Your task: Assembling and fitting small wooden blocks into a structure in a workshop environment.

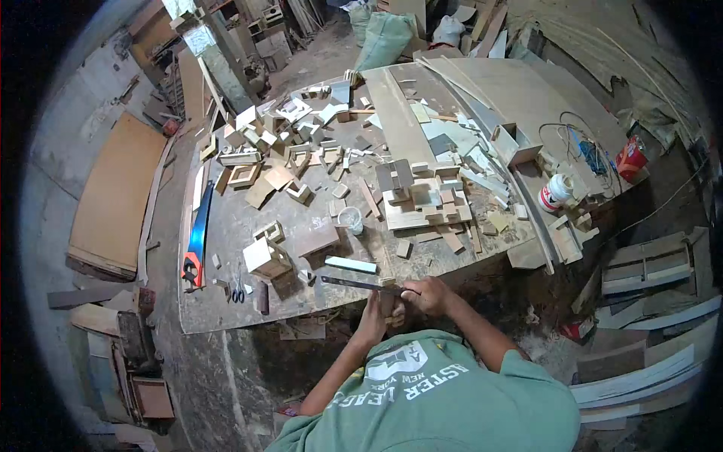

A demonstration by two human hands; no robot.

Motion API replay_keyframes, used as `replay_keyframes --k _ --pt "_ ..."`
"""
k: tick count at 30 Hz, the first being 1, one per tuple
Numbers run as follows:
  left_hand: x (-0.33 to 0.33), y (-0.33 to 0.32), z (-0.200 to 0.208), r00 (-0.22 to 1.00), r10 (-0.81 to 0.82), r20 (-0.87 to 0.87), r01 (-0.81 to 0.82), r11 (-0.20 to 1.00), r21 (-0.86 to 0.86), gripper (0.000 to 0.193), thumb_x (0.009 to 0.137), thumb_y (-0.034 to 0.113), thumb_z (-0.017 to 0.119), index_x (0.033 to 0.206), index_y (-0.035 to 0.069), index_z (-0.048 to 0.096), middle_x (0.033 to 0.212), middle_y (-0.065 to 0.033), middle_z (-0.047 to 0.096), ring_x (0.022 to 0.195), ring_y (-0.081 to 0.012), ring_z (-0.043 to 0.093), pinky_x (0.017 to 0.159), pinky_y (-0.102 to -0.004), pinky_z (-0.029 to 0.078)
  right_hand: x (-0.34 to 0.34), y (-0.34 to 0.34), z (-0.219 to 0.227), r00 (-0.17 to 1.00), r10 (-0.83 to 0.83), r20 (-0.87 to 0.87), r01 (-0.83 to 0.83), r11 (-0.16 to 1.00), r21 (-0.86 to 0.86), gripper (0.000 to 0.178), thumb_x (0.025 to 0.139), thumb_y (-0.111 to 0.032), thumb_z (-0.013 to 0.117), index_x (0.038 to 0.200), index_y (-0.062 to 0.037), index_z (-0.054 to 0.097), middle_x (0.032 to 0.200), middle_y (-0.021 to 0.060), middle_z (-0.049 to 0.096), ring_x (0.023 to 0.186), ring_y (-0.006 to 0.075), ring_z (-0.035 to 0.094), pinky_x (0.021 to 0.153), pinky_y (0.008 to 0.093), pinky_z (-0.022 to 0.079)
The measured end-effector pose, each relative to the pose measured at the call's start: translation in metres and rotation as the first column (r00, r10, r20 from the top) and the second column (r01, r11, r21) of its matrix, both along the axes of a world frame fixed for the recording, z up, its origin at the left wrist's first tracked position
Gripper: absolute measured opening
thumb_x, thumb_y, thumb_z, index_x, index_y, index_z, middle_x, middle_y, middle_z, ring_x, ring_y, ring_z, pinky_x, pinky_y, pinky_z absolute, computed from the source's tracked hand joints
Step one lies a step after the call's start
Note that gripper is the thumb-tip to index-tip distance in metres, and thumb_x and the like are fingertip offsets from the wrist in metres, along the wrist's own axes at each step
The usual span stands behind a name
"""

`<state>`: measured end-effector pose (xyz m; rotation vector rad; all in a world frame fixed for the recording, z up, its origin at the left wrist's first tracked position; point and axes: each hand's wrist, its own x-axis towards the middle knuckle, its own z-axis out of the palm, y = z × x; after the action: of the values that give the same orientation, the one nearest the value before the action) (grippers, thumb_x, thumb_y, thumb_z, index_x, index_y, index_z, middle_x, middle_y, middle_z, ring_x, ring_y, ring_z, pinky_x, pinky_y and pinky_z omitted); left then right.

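Observation:
My right hand [427, 295] is closed around the right end of a long, dark, flat file [350, 283]. The file points left, over the front edge of the worktable [316, 310]. Just below it, my left hand [369, 322] is closed, with the fingers curled close to my right hand. What it grips is mostly hidden. Beyond the file lies a pale strip of wood [351, 264]. A clear plastic cup [350, 219] stands farther back, beside a brown board piece [316, 240].
A small wooden box [266, 258], scissors [238, 294] and a handsaw [197, 237] lie to the left. A wooden model [425, 197] stands right of centre. Wood offcuts [280, 178] crowd the back left. A white bottle [555, 193] and red container [630, 157] are at right.

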<state>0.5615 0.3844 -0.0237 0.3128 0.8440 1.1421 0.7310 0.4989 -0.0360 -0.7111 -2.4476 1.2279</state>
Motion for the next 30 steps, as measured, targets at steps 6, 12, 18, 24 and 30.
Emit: replay_keyframes --k 6,12,18,24,30 --pt "0.01 0.005 0.028 0.996 0.052 -0.074 -0.059 0.994 -0.096 0.054 0.098 0.061 0.027 0.094 0.011 0.048 0.072 0.002 0.04 0.06 -0.0112 0.038 0.06 -0.0265 0.033 0.0 -0.006 0.0 0.993 -0.008 -0.119 -0.029 0.952 -0.303 0.033 0.096 -0.033 0.052 0.086 -0.0027 0.059 0.065 0.0071 0.056 0.058 0.0205 0.054 0.057 0.0365 0.044" --pt "0.0 -0.005 -0.001 0.972 0.0 0.235 -0.011 0.999 0.044 0.047 0.098 0.056 0.031 0.102 0.013 0.053 0.073 0.0008 0.048 0.059 -0.0118 0.04 0.057 -0.0275 0.034 -0.007 -0.011 0.025 0.99 0.119 -0.074 -0.14 0.798 -0.586 0.042 0.097 -0.036 0.049 0.084 0.0017 0.061 0.068 0.0076 0.055 0.067 0.0158 0.049 0.066 0.0345 0.045" --pt "0.005 -0.003 0.013 0.977 0.212 0.016 -0.208 0.968 -0.141 0.048 0.095 0.059 0.037 0.098 0.013 0.053 0.064 0.0035 0.038 0.054 -0.0118 0.033 0.052 -0.027 0.031 -0.014 -0.024 0.011 0.994 -0.016 -0.111 -0.036 0.891 -0.452 0.038 0.097 -0.031 0.052 0.078 0.0007 0.061 0.065 -0.002 0.054 0.06 0.01 0.047 0.055 0.0295 0.042" --pt "-0.011 0.0 0.006 0.982 0.148 0.117 -0.16 0.981 0.106 0.046 0.094 0.06 0.039 0.092 0.014 0.047 0.067 0.0027 0.035 0.055 -0.0107 0.031 0.055 -0.0275 0.03 -0.004 -0.007 0.005 0.982 -0.186 -0.016 0.182 0.971 -0.156 0.035 0.096 -0.028 0.054 0.076 0.0005 0.059 0.06 -0.0015 0.052 0.056 0.0105 0.049 0.054 0.0312 0.043" --pt "-0.005 0.006 0.035 0.886 0.071 0.458 -0.097 0.995 0.034 0.045 0.095 0.056 0.037 0.097 0.011 0.043 0.081 -0.0023 0.043 0.072 -0.0177 0.047 0.072 -0.0333 0.04 0.014 0.007 -0.022 0.95 -0.213 -0.229 0.079 0.872 -0.483 0.043 0.099 -0.037 0.048 0.069 -0.0059 0.049 0.06 -0.0029 0.044 0.056 0.0069 0.041 0.051 0.0254 0.036"
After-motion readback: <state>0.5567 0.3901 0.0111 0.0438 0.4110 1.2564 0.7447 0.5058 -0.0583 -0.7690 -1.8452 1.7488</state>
